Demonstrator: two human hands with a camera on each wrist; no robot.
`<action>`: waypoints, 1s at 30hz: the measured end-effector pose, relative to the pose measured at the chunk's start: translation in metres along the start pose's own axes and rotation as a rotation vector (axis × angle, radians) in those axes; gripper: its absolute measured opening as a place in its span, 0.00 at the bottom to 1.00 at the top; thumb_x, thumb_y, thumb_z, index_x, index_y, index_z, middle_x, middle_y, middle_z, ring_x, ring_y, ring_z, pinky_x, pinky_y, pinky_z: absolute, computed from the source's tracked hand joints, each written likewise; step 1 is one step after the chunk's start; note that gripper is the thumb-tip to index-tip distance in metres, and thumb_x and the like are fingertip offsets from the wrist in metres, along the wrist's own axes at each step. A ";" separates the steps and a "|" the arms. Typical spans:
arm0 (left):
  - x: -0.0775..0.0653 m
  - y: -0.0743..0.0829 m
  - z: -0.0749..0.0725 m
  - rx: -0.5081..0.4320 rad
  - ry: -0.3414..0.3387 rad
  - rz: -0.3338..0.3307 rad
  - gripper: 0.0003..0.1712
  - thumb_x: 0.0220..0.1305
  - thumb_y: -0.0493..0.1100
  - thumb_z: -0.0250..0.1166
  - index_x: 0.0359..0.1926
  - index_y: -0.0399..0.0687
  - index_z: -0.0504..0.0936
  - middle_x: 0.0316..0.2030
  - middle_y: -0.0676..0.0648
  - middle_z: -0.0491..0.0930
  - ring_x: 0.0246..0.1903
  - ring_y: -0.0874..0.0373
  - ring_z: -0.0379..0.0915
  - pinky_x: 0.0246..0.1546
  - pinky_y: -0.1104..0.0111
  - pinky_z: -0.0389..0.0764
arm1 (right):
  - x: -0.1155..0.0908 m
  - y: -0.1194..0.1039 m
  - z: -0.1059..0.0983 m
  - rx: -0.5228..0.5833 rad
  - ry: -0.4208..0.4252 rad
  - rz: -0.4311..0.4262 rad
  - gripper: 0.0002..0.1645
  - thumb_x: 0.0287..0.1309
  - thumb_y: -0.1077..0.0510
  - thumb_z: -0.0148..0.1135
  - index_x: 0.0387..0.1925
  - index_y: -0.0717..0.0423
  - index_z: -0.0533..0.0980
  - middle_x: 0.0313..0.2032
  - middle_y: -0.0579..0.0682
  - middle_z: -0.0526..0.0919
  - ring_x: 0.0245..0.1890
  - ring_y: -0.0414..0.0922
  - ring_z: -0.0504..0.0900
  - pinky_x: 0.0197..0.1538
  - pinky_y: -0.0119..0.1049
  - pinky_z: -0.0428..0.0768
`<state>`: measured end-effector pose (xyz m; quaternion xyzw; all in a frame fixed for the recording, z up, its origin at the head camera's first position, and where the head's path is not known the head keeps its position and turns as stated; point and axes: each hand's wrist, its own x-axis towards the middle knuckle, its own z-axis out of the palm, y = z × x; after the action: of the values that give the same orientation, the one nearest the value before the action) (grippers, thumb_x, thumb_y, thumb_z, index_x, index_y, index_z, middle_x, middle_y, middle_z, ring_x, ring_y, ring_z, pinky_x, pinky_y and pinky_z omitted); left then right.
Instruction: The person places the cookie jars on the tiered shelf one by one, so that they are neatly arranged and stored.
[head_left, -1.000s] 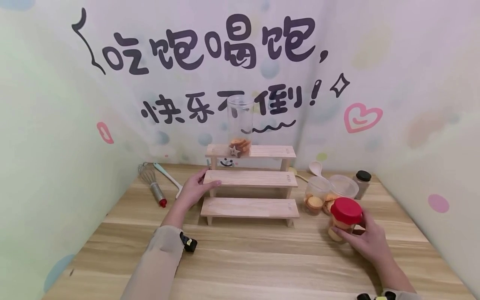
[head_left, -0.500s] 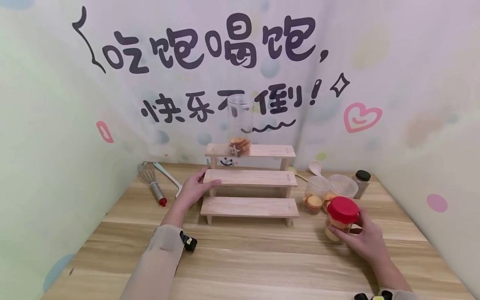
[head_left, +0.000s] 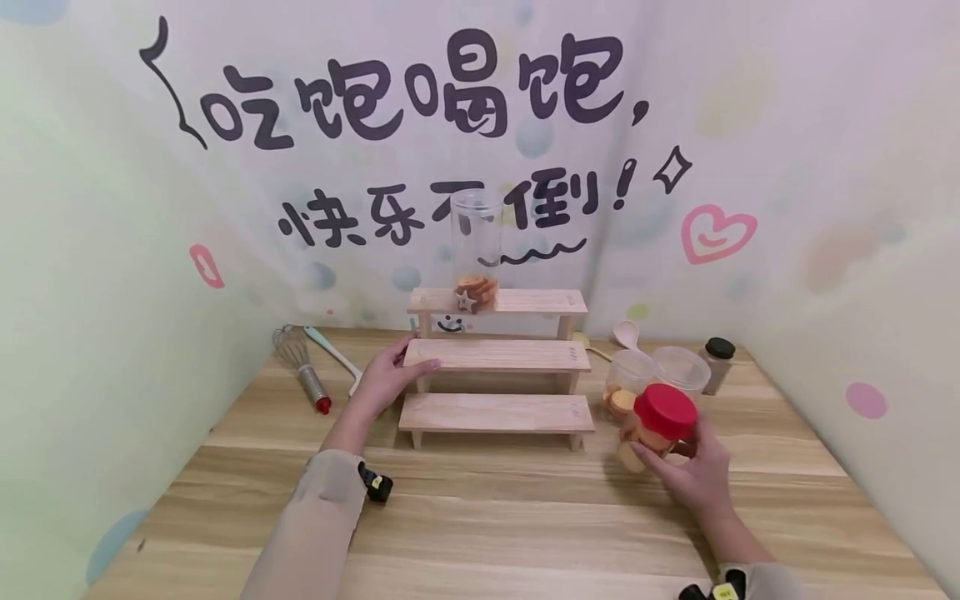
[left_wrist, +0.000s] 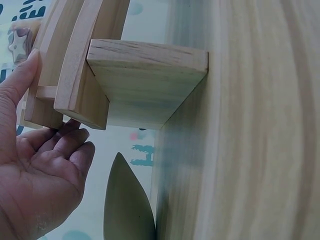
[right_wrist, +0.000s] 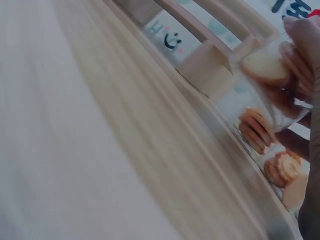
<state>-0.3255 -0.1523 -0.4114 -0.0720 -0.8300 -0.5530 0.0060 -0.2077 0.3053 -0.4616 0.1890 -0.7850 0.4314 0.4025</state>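
Clock face centred on the shelf (head_left: 495, 354), twelve at the wall, on a wood table (head_left: 480, 517). Between nine and ten, from where I stand, lie the whisk (head_left: 303, 367) and, beside it, the spatula (head_left: 333, 358). At nine, the left hand (head_left: 386, 379) grips the shelf's end, thumb over the middle tier. At twelve, the tall jar (head_left: 476, 250), low in biscuits, stands upright on the top tier. At two lies the spoon (head_left: 627, 335); about three stand two clear tubs (head_left: 632, 371) (head_left: 682, 367), and beyond them the black-capped bottle (head_left: 717, 367). Between three and four, the right hand (head_left: 693, 471) clasps the red-lidded jar (head_left: 663, 412), thumb in front; the jar tilts and covers part of the tubs. Whether its base touches the table I cannot tell.

Left wrist view: fingers (left_wrist: 65, 145) curled behind the boards, which the head view hides; at five o'clock from them, a pointed green shape, unidentified. Right wrist view: a pale, round-edged biscuit (right_wrist: 265, 69) inside the held jar, its lid nearly out of sight.
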 end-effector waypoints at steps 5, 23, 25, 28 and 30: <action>0.000 0.000 -0.001 0.008 0.001 0.010 0.57 0.57 0.67 0.71 0.80 0.56 0.54 0.74 0.40 0.60 0.71 0.45 0.60 0.67 0.52 0.69 | 0.010 -0.024 0.013 0.065 0.055 -0.125 0.48 0.19 0.78 0.80 0.53 0.81 0.71 0.49 0.39 0.82 0.39 0.25 0.81 0.37 0.19 0.80; 0.000 0.000 0.000 0.001 0.003 0.010 0.60 0.54 0.69 0.72 0.80 0.55 0.55 0.75 0.40 0.59 0.71 0.45 0.60 0.67 0.53 0.68 | 0.015 -0.054 0.060 0.204 0.020 -0.300 0.47 0.53 0.43 0.77 0.50 0.83 0.69 0.47 0.60 0.82 0.49 0.31 0.81 0.49 0.21 0.79; 0.000 0.000 0.000 0.001 0.004 0.009 0.60 0.53 0.70 0.72 0.80 0.56 0.55 0.75 0.40 0.59 0.71 0.45 0.60 0.68 0.53 0.68 | 0.016 -0.059 0.068 0.220 0.013 -0.330 0.46 0.53 0.44 0.77 0.50 0.83 0.69 0.46 0.60 0.82 0.48 0.33 0.81 0.49 0.22 0.79; -0.001 -0.001 0.000 0.000 0.005 0.011 0.61 0.53 0.70 0.72 0.80 0.55 0.54 0.75 0.40 0.59 0.72 0.45 0.59 0.67 0.52 0.68 | 0.018 -0.065 0.080 0.247 -0.004 -0.363 0.45 0.53 0.45 0.77 0.50 0.83 0.69 0.46 0.60 0.83 0.48 0.34 0.82 0.49 0.22 0.80; -0.001 -0.002 0.000 0.000 0.007 0.014 0.61 0.54 0.70 0.72 0.80 0.54 0.54 0.75 0.40 0.59 0.72 0.45 0.60 0.67 0.52 0.68 | 0.020 -0.069 0.088 0.261 -0.018 -0.376 0.45 0.54 0.45 0.76 0.49 0.83 0.69 0.46 0.60 0.83 0.49 0.35 0.82 0.50 0.23 0.80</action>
<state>-0.3248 -0.1534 -0.4129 -0.0758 -0.8295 -0.5532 0.0125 -0.2160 0.1951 -0.4363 0.3864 -0.6771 0.4450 0.4407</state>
